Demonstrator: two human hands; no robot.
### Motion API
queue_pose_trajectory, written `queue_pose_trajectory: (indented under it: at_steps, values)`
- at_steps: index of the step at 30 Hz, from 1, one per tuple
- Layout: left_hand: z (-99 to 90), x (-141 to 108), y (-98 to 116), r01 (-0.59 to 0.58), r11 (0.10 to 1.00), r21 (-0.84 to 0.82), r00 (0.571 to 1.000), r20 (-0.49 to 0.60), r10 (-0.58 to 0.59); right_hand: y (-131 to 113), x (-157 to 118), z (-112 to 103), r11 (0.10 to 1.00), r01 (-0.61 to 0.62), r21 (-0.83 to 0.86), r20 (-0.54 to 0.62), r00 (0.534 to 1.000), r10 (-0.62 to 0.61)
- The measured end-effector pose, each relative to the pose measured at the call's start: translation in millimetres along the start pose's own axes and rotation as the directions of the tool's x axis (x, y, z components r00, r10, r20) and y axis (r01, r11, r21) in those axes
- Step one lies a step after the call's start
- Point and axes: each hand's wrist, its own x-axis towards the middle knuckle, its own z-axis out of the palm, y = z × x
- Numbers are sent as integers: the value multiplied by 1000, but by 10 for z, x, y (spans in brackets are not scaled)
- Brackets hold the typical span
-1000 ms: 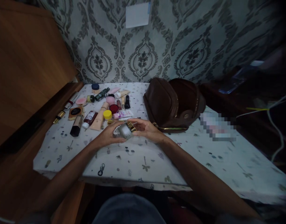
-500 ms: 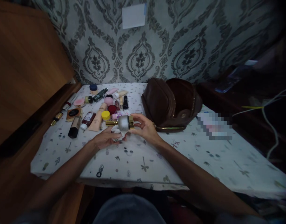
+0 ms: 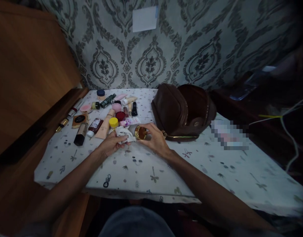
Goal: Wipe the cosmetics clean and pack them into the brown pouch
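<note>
My right hand (image 3: pixel 155 138) grips the gold base of a pump bottle (image 3: pixel 140 132), which is tipped so the base faces me. A crumpled white tissue (image 3: pixel 123 134) is held in my left hand (image 3: pixel 113 144) and covers the pump end of the bottle. Just beyond my hands lie a yellow-lidded jar (image 3: pixel 113 122), a peach squeeze tube (image 3: pixel 105 126), a dark red round container (image 3: pixel 120 116) and a pink-and-white tube (image 3: pixel 130 121). To the right of my right hand stands a brown bag (image 3: pixel 170 107), unzipped.
Several more cosmetics lie at the left, among them a black-capped bottle (image 3: pixel 80 134), a red bottle with a white cap (image 3: pixel 95 127) and a blue-lidded jar (image 3: pixel 100 94). A wooden panel (image 3: pixel 30 65) borders the left side. A white cable (image 3: pixel 293 148) hangs at the right.
The bottle has turned so its gold base points more toward me. My left hand has brought the tissue up around its pump end. The view has shifted slightly.
</note>
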Motion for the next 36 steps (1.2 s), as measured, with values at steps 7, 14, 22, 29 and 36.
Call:
queue_pose_trajectory:
  at_steps: [7,14,22,29,36]
  values:
    - [65,-64,69,-138,980,141,981,-119,156,3,-10,-6,996,-10,90,85,996,2]
    - [65,-65,83,-204,970,134,967,-129,221,8,-7,65,891,-206,404,178,974,144]
    - [24,-4,35,-219,970,103,961,-151,233,-55,-6,97,741,-366,563,269,929,255]
    - [48,-34,51,-274,958,78,946,-155,283,-67,-12,93,745,-365,558,232,931,282]
    - [-25,-11,-26,-313,937,151,938,-107,331,-26,-19,112,728,-363,582,203,931,302]
